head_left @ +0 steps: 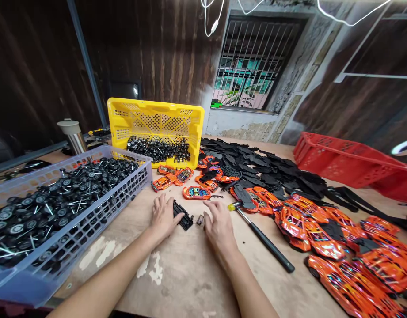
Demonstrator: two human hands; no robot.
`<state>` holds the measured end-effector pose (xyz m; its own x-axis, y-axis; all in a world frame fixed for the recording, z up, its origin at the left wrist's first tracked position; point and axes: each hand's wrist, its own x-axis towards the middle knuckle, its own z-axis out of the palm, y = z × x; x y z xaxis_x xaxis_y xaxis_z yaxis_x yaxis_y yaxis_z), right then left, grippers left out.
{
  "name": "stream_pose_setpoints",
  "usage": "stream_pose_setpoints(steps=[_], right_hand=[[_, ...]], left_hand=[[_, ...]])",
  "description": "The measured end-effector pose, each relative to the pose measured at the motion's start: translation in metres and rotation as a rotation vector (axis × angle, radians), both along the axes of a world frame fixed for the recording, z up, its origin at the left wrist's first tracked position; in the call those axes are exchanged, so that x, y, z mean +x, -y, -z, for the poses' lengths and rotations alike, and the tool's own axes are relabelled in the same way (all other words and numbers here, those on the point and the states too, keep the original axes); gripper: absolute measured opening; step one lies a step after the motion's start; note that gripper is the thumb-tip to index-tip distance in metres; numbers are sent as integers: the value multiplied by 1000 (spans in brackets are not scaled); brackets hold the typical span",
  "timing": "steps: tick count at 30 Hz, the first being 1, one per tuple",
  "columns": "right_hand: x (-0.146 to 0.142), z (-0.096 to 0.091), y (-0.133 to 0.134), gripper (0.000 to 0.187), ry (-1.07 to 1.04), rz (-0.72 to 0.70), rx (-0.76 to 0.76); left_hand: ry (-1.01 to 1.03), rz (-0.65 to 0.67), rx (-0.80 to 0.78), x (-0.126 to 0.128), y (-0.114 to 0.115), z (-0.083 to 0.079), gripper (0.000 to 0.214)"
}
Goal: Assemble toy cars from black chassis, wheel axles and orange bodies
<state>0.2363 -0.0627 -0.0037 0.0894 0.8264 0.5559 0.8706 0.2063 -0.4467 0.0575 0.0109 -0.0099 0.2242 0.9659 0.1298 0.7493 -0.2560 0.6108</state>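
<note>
My left hand rests on the wooden table with its thumb and fingers round the near side of a black plastic toy car chassis, which lies flat. To the right, my right hand is low over the table, thumb and forefinger apart, with nothing visible between them. Just left of its thumb lies a small part, brownish with a pale edge, too small to name. Beyond the hands an orange toy car body lies upside down, its blue inside showing. A hammer with a yellow tip lies right of my right hand.
A lilac basket of wheels and axles stands at left. Behind, a yellow crate lies on its side with black parts. Orange car bodies and black chassis plates cover the right, before a red crate. A steel cup stands back left.
</note>
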Motion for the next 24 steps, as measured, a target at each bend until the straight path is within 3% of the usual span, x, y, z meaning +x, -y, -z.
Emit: stream_pose_setpoints(steps=[2,6,8,12,17,21,22,24], right_hand=[[-7,0,1,22,24,-23,20],[-26,7,0,34,298,-100,-89],[-30,11,-5,27,370,-92,-88],[-29,13,-11,6,359,-51,-46],[-36,7,-5,15,347,-83,19],[-32,-1,-2,21,279,-208,25],[-27,-4,-4,24,267,-164,-24],[-15,-8,-9,32,267,71,-189]], left_hand=[[149,-72,-70,-4,-1,1,51],[363,-93,-178,-8,-10,3,46],[514,-118,-257,-6,-11,5,48],[873,-212,-416,6,3,8,51],[1237,-183,-607,21,27,5,24],[1355,-184,-703,19,25,5,10],[1364,-191,-712,17,22,6,10],[1374,-212,-700,13,16,7,12]])
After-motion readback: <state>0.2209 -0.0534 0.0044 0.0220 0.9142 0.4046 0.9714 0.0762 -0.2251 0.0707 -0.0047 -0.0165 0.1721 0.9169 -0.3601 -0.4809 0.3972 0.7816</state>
